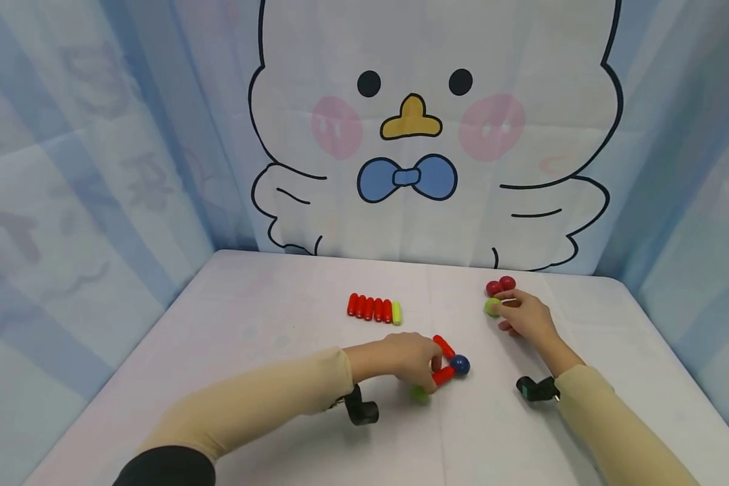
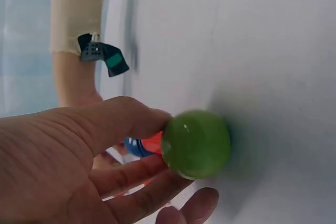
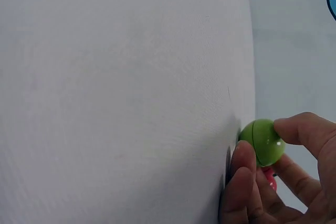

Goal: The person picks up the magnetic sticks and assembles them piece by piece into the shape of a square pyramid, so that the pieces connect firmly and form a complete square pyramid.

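My left hand [image 1: 410, 358] pinches a glossy green ball [image 2: 196, 144] low over the table, thumb on one side and fingertips on the other. A red rod [image 1: 443, 376] runs from beside those fingers to a dark blue ball [image 1: 460, 365]. Another red rod [image 1: 443, 347] slants away from the blue ball. Farther back on the right, my right hand [image 1: 527, 316] grips a second green ball [image 3: 264, 142], which has a dark seam line, between thumb and fingers. Two red balls [image 1: 507, 283] lie just beyond it, partly hidden by fingers in the right wrist view.
A row of several red rods [image 1: 369, 308] with one yellow-green rod [image 1: 397, 313] at its right end lies mid-table. The white table [image 1: 267, 297] ends at a printed curtain [image 1: 413, 223] behind. Black wrist mounts [image 1: 361, 406] stick out below each forearm.
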Motion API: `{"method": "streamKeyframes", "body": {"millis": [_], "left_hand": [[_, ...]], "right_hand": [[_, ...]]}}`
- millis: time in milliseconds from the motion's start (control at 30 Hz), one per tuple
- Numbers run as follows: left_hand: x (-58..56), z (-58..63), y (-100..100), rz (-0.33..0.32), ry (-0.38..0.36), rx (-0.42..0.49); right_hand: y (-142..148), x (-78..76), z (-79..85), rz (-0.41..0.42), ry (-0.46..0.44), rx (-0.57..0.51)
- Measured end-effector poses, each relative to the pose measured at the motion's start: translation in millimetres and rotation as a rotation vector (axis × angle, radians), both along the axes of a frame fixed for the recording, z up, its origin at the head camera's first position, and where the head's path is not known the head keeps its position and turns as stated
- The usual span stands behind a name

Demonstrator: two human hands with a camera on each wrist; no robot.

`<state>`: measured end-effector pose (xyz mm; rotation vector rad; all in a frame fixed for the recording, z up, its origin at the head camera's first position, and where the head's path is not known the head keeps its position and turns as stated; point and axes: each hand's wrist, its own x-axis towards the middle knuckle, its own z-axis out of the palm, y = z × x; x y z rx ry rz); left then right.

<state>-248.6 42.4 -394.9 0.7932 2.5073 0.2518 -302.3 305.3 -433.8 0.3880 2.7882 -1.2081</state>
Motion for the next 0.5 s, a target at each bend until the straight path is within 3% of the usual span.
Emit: {"method": "streamKeyframes", "body": {"millis": [200,500], "left_hand": [[-8.7,2.7,-21,0.004,-0.052,0.034],[-14.7,3.7,-35,-0.028,0.085,-0.028]], "right_hand": [[1,0.3,1.6,0.010,-0.005,0.009],[4,1.8,1.8,0.055,0.006,0.006]]}}
